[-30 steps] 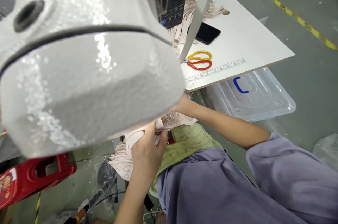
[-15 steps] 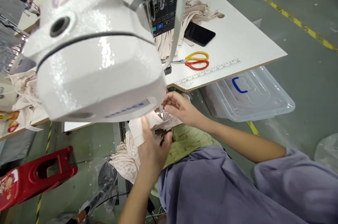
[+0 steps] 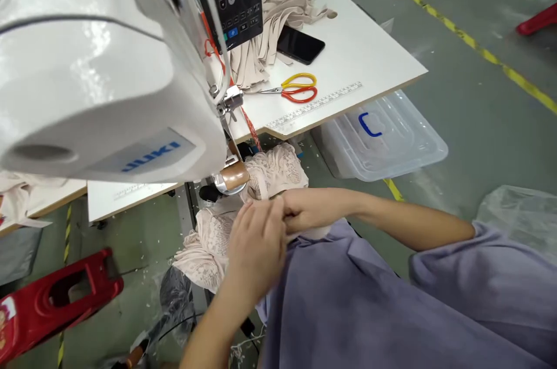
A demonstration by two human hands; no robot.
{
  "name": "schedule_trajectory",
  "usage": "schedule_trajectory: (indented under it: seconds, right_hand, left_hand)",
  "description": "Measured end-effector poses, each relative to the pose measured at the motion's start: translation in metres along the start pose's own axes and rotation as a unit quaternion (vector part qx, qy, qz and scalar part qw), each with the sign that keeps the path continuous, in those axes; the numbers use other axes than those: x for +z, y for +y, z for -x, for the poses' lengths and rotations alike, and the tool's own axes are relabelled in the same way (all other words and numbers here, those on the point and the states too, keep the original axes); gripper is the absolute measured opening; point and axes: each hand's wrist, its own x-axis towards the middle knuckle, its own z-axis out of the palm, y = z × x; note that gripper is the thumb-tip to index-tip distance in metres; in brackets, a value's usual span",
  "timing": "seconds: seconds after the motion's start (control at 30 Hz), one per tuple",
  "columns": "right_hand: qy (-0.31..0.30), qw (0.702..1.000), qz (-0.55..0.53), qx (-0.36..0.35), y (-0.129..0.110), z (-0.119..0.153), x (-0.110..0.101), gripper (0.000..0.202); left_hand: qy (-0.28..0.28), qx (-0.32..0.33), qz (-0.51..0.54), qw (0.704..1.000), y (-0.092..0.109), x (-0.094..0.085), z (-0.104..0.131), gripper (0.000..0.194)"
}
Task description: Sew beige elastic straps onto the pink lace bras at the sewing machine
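My left hand (image 3: 259, 238) and my right hand (image 3: 311, 206) meet in front of my lap, below the head of a white sewing machine (image 3: 108, 102). Both are closed on a beige lace bra (image 3: 282, 169), the left fingers lying over the right fingertips and hiding the exact grip. A pale strap runs up from the fingers toward the machine's narrow sewing arm (image 3: 235, 176), beside which the lace lies. More beige lace pieces (image 3: 204, 247) hang in a bunch to the left of my left hand.
On the white table (image 3: 374, 61) lie scissors (image 3: 300, 89), a phone (image 3: 301, 44), beige strips (image 3: 278, 15) and a printed ruler scale. A control panel (image 3: 235, 3) stands behind the machine. A lidded clear box (image 3: 391, 137) sits under the table edge; a red stool (image 3: 61, 305) lies at left.
My hands, apart before, have come together on the bra, lower and nearer my lap. The green cloth on my lap is no longer seen. The view has shifted, showing the sewing arm.
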Motion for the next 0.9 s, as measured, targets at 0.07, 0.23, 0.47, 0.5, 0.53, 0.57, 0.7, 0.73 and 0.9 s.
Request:
schedule_trajectory:
  seconds: [0.07,0.23,0.47,0.5,0.53,0.57,0.7,0.73,0.9]
  right_hand:
    - [0.039,0.976,0.208,0.049,0.001,-0.009,0.004,0.022]
    - [0.200,0.868,0.453,0.019,0.027,-0.028,0.017,0.020]
    - [0.355,0.846,0.367,-0.153,0.041,-0.022,0.019,0.024]
    - [0.404,0.840,0.324,-0.159,0.039,-0.020,0.021,0.025]
    - [0.446,0.833,0.287,-0.159,0.036,-0.018,0.025,0.025]
    - [0.471,0.829,0.260,-0.152,0.034,-0.017,0.028,0.024]
    - [0.424,0.863,0.258,-0.098,0.032,-0.020,0.040,0.015]
    - [0.412,0.867,0.265,-0.086,0.032,-0.022,0.041,0.015]
    - [0.409,0.861,0.294,-0.074,0.035,-0.029,0.039,0.013]
  left_hand:
    - [-0.048,-0.191,0.135,0.971,-0.018,0.007,-0.007,0.017]
    - [-0.105,-0.389,0.489,0.774,-0.053,0.031,-0.013,0.054]
    - [-0.061,-0.379,0.618,0.686,-0.056,0.031,0.000,0.045]
    - [-0.041,-0.374,0.605,0.701,-0.056,0.029,0.002,0.044]
    - [-0.019,-0.368,0.585,0.723,-0.054,0.026,0.004,0.042]
    - [-0.001,-0.361,0.556,0.749,-0.053,0.024,0.004,0.041]
    - [0.041,-0.353,0.423,0.834,-0.044,0.019,0.003,0.044]
    - [0.045,-0.355,0.402,0.843,-0.042,0.019,0.002,0.045]
    - [0.041,-0.359,0.335,0.870,-0.038,0.020,-0.001,0.042]
